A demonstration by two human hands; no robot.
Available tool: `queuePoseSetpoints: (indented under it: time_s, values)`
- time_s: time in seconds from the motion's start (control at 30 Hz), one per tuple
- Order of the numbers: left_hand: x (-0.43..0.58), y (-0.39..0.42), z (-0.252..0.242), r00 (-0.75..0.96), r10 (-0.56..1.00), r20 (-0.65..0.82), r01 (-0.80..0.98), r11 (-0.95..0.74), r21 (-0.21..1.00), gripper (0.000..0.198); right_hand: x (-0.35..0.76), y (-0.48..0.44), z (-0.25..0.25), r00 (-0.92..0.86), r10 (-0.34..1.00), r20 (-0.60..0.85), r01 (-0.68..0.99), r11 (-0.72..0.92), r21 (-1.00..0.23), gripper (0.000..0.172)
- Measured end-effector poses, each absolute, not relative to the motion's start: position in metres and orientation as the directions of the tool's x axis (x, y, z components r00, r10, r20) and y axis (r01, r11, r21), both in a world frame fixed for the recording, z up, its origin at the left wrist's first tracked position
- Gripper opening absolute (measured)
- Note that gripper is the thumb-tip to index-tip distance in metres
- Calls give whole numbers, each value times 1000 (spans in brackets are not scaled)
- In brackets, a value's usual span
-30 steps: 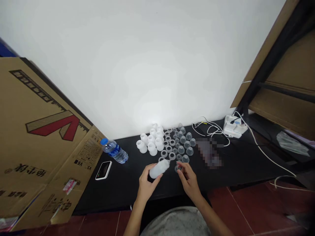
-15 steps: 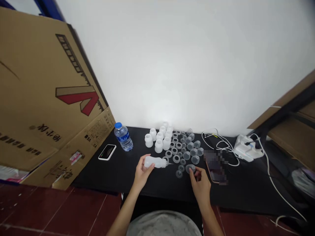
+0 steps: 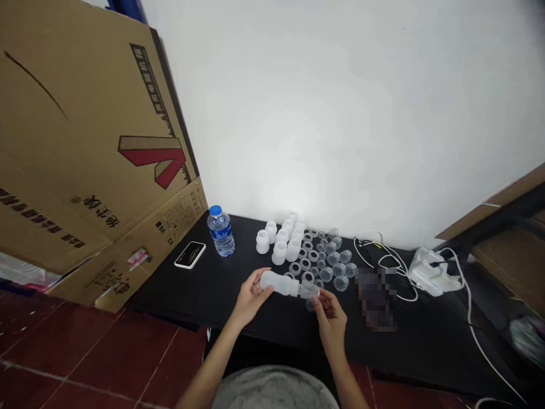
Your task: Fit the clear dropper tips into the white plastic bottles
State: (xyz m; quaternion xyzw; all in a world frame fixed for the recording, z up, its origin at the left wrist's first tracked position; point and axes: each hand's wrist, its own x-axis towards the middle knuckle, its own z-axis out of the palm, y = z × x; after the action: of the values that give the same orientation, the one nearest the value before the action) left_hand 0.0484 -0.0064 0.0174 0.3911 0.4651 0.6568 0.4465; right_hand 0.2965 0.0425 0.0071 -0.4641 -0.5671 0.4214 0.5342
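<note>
My two bare hands work over a black tabletop (image 3: 242, 270), near the middle of its front edge, the edge closest to me. My left hand (image 3: 252, 298) is closed around the body of a white squeeze bottle (image 3: 277, 282), thumb on the near side and fingers on the far side. The bottle lies sideways between my hands, base toward the left, neck pointing at the right hand. My right hand (image 3: 332, 321) pinches a clear cap (image 3: 309, 290) between thumb and fingers, its wide end facing the neck. Cap and neck are in line and close together; whether they touch, I cannot tell.

Beyond my hands, toward the back edge along the wall, short white jars (image 3: 280, 253) stand upright in a cluster. To their right come translucent rings (image 3: 307, 245), then domed clear cups (image 3: 334, 259). Near the tabletop's back left corner stands a water bottle (image 3: 221, 233) with a blue lid; a white-framed device (image 3: 190, 255) lies flat by the left edge. Toward the back right corner are a looped white cable (image 3: 409, 265) and a white power strip (image 3: 429, 272).
</note>
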Motion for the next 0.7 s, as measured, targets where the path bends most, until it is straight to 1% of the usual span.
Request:
queuePoseSetpoints:
  time_s: [0.13, 0.27, 0.5, 0.7]
  values:
    - [51, -8, 19, -301, 950, 82, -181, -141, 973, 59, 296, 39, -1, -103, 948, 302, 177, 316, -932, 35]
    - [50, -10, 19, -317, 947, 57, -86, -89, 992, 68, 301, 37, -2, -137, 924, 357, 228, 381, -896, 28]
    - [49, -11, 12, -335, 938, 95, 108, -62, 992, 77, 297, 40, -6, -125, 937, 325, 178, 343, -922, 27]
    - [46, -11, 13, -289, 950, 120, 123, -88, 988, 73, 298, 38, 3, -202, 931, 304, 138, 334, -932, 25]
